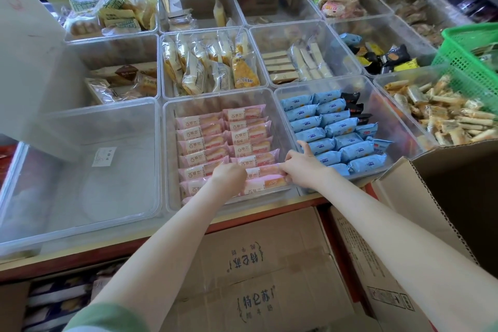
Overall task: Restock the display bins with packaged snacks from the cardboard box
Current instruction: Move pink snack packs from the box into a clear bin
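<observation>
Grid of clear plastic display bins (161, 94): set edge to edge on a red-edged counter (80, 261), so each snack type keeps its own compartment. Open brown cardboard box (398, 191): near right, against the counter and within arm's reach, the likely supply; its inside is dark and the contents cannot be made out. Near-centre clear bin (170, 159): the compartment now being worked, holding pink-wrapped oblong snack packs (200, 140) laid flat in two columns, labels up, seemingly for a tidy face. Both columns run almost to the near wall, so this bin looks close to full. Neighbouring bin on the right (398, 121): blue-wrapped packs (336, 127) in similar rows. Near-left bin (54, 170): only a white paper slip (103, 156) visible. Right hand (303, 170): thumb raised, fingers curled round the right end of a pink pack (265, 171) at the near end of the right column. Left hand (229, 176): knuckles up, fingers bent down onto the same pack's left end, fingertips hidden. The two-ended hold probably serves to square the pack into line.
</observation>
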